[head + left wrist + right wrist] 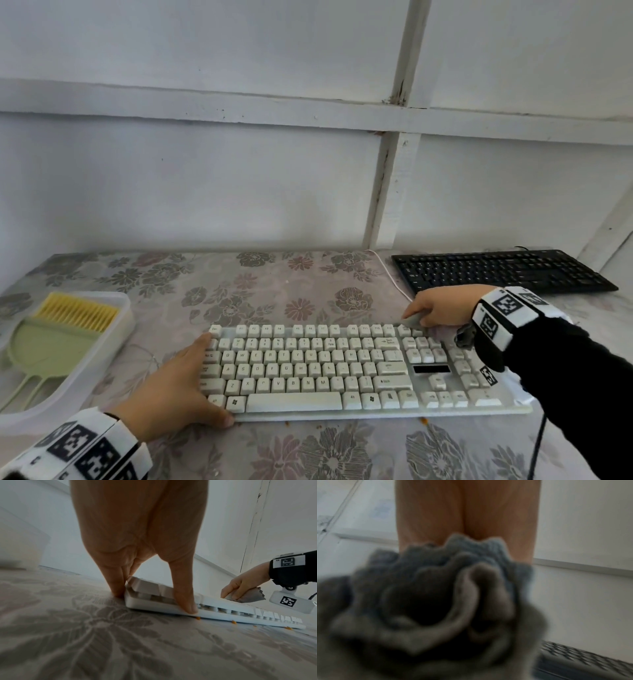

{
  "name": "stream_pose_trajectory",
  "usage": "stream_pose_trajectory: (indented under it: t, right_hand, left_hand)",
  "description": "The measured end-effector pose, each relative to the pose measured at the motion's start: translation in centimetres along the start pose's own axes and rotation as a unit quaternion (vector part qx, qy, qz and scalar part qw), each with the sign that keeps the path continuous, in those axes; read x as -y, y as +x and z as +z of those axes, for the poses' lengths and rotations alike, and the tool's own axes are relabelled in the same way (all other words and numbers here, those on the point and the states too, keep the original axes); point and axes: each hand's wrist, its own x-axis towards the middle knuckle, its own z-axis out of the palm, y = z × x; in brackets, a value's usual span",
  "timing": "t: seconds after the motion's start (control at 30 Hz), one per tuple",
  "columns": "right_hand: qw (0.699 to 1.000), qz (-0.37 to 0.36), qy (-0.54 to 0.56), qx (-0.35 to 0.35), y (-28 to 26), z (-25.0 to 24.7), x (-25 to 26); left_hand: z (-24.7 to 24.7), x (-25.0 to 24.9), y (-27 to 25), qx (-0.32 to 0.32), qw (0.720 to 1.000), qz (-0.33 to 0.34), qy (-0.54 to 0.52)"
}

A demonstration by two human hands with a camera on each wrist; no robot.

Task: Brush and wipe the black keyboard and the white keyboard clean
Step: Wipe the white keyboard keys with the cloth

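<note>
The white keyboard lies across the middle of the flowered table. My left hand steadies its left end, with straight fingers against the side and the thumb pressed on the front edge. My right hand grips a bunched grey cloth and presses it on the top row of keys at the keyboard's right. In the right wrist view the cloth is blurred and fills most of the frame. The black keyboard lies at the back right, behind my right hand.
A translucent tray at the left holds a green dustpan and a yellow-bristled brush. Orange crumbs lie along the white keyboard's front edge. A white cable runs toward the wall, and a black cable hangs off the front right.
</note>
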Motion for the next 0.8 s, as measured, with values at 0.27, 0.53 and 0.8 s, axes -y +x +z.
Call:
stream_pose_trajectory:
  t: [0.27,0.53,0.8]
  right_hand:
    - [0.991,0.029,0.090,-0.096,-2.5,-0.2,-3.8]
    - [0.997,0.047,-0.004,-0.054,-1.1,2.6,-4.5]
    - [0.991,0.112,-0.036,-0.061,-1.5,3.1,-8.1]
  left_hand:
    - [0.0,0.2,0.1,0.008,1.000,-0.004,0.003]
    - [0.0,-0.3,-0.2,0.004,1.000,-0.006,0.004]
    - [-0.1,-0.7,-0.4,0.003,0.999,-0.018,0.027]
